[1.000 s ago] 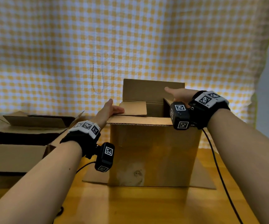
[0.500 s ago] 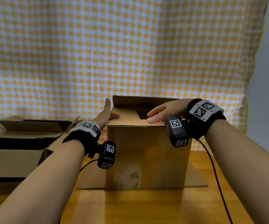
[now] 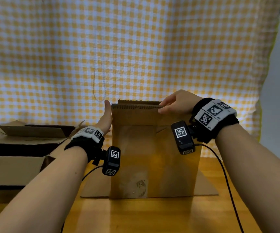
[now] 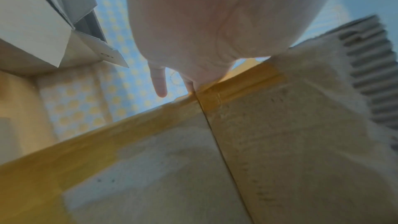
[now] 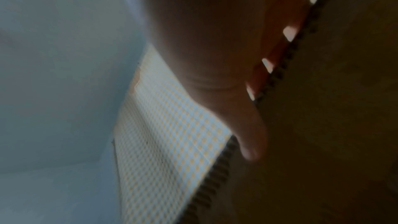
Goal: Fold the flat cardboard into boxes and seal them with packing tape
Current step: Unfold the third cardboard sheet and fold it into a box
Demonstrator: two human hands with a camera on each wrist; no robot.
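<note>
A brown cardboard box (image 3: 152, 157) stands upright on the wooden table (image 3: 152, 216), its bottom flaps splayed flat to both sides. Its near top flap (image 3: 136, 115) stands up with the corrugated edge uppermost. My right hand (image 3: 176, 105) grips that edge at the right end, fingers curled over it (image 5: 269, 67) and thumb on the near face. My left hand (image 3: 104, 120) lies flat with straight fingers against the box's upper left side (image 4: 280, 142), where a strip of tan tape (image 4: 237, 88) runs. No tape roll is visible.
Other open cardboard boxes (image 3: 18, 148) are stacked at the left edge of the table. A yellow checked cloth (image 3: 136, 47) hangs close behind the box. Black cables (image 3: 226, 182) trail from both wrist cameras across the table.
My right hand came from the far flap to the near flap's top edge and closed on it. The near flap went from lying flat to upright. My left hand moved from the side flap to the box's side.
</note>
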